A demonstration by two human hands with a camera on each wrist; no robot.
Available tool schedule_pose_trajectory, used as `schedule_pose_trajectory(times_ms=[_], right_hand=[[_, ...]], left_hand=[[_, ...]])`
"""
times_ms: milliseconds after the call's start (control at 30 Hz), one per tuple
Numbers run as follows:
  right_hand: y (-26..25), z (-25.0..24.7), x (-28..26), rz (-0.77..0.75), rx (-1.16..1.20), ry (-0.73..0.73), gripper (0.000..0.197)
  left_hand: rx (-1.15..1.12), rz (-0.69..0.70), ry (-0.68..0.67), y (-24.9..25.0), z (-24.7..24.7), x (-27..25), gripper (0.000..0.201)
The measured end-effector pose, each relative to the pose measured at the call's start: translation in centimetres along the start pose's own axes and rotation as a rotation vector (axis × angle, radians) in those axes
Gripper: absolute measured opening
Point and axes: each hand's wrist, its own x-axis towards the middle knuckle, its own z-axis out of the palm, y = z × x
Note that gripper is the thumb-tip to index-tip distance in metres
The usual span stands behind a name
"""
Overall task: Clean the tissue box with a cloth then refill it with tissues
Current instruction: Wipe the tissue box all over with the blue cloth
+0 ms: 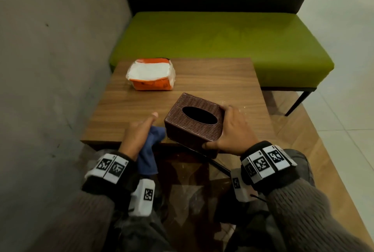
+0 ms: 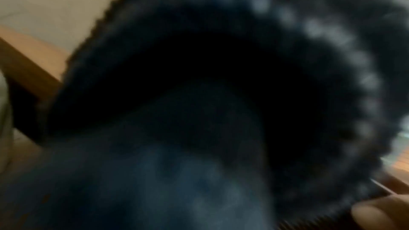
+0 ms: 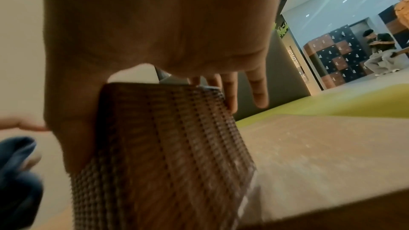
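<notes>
A brown woven tissue box (image 1: 193,122) with a dark oval slot sits tilted at the near edge of the wooden table (image 1: 222,81). My right hand (image 1: 232,130) grips its right side, thumb at the near corner; the right wrist view shows the box (image 3: 168,146) under my palm (image 3: 155,24). My left hand (image 1: 139,132) holds a blue cloth (image 1: 149,150) against the box's left side. The left wrist view is dark and blurred, showing the cloth (image 2: 155,181) and the box's edge (image 2: 363,76). An opened orange pack of white tissues (image 1: 150,74) lies at the table's far left.
A green bench (image 1: 222,39) with a dark back stands behind the table. A grey wall (image 1: 50,49) closes the left side. Below the table's near edge lies a glass surface (image 1: 192,180). In the right wrist view, people (image 3: 380,50) sit far off by lockers.
</notes>
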Motion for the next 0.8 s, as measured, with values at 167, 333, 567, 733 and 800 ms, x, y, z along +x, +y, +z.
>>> schedule_pose_trajectory(times_ms=[167, 333, 567, 733, 800], right_hand=[[-1.5, 0.4, 0.4, 0.069, 0.038, 0.006, 0.136], [-2.8, 3.9, -1.8, 0.109, 0.267, 0.460, 0.116], [-3.7, 5.6, -3.6, -0.040, 0.499, 0.741, 0.114], [-2.8, 6.6, -4.4, -0.090, 0.588, 0.526, 0.132], [-2.2, 5.9, -4.9, -0.089, 0.556, 0.418, 0.143]], left_hand=[[-0.113, -0.139, -0.249, -0.5, 1.8, -2.4, 0.052], [-0.209, -0.165, -0.417, -0.4, 3.5, -4.4, 0.065], [-0.164, 0.119, -0.290, 1.2, 3.4, -3.4, 0.124], [0.115, 0.320, -0.271, 1.9, 2.5, -3.6, 0.095], [0.261, 0.436, -0.252, 2.6, 1.1, -3.3, 0.098]])
